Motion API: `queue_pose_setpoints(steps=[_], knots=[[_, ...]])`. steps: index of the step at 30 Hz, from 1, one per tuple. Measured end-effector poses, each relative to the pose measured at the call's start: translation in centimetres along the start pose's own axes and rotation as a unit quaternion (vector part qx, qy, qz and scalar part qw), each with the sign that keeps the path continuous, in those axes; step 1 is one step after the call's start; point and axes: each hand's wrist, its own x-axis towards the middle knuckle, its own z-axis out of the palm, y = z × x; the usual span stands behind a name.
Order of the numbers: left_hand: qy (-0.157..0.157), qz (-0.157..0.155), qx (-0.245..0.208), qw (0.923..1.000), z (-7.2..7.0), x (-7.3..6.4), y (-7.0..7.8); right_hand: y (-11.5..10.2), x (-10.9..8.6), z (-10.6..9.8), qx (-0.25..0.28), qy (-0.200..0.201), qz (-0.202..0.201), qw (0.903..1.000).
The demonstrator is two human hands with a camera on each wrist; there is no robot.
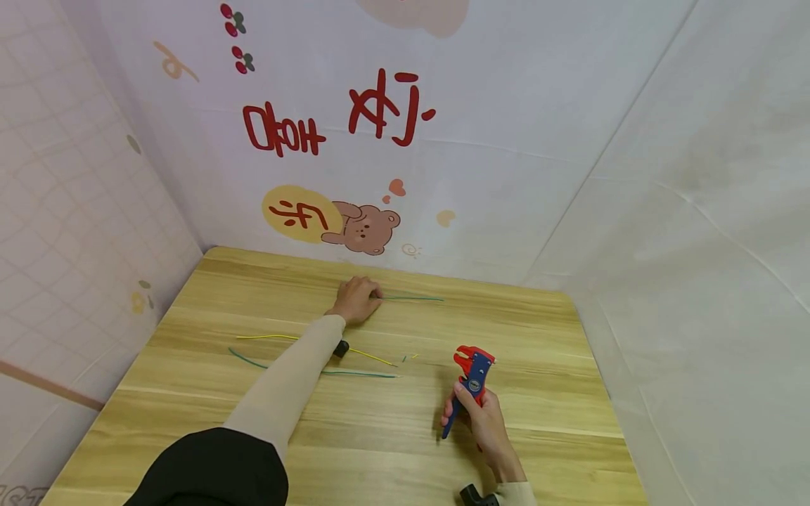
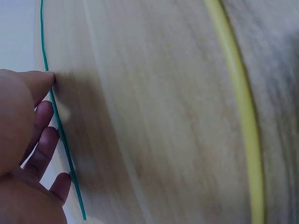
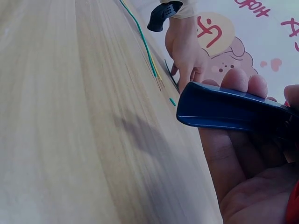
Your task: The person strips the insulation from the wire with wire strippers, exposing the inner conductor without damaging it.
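At the far side of the table, my left hand [image 1: 357, 301] pinches a green wire [image 1: 414, 299], which stretches out to the right. In the left wrist view the fingertips meet that green wire [image 2: 69, 151] close over the wood. My right hand [image 1: 487, 427] grips a red and blue wire stripper [image 1: 476, 370] above the right part of the table, its red head pointing away from me. Its blue handle [image 3: 229, 109] lies across the fingers in the right wrist view. Under my left forearm run a yellow wire [image 1: 375, 357] and a second green wire [image 1: 361, 374], both partly hidden.
A tiny green piece [image 1: 404, 359] and a tiny yellow piece [image 1: 415, 356] lie near the right ends of the two wires. The wooden table [image 1: 538, 330] meets a printed white wall [image 1: 493, 211] at its back edge, with more white sheeting at both sides.
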Motion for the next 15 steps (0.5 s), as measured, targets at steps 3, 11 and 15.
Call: queue_pose_setpoints(steps=[3,11,15], knots=[[-0.013,-0.012,0.018,0.9997,-0.4,-0.4,0.7,0.0,0.0,0.0,0.0,-0.001,-0.001,1.0],[-0.055,-0.032,0.05,0.9967,-0.6,-0.3,1.3,0.0,0.0,0.2,0.003,-0.005,-0.002,1.0],[-0.063,-0.032,0.064,0.9955,-0.5,-0.6,1.6,0.2,0.0,0.2,-0.003,-0.005,-0.005,1.0]])
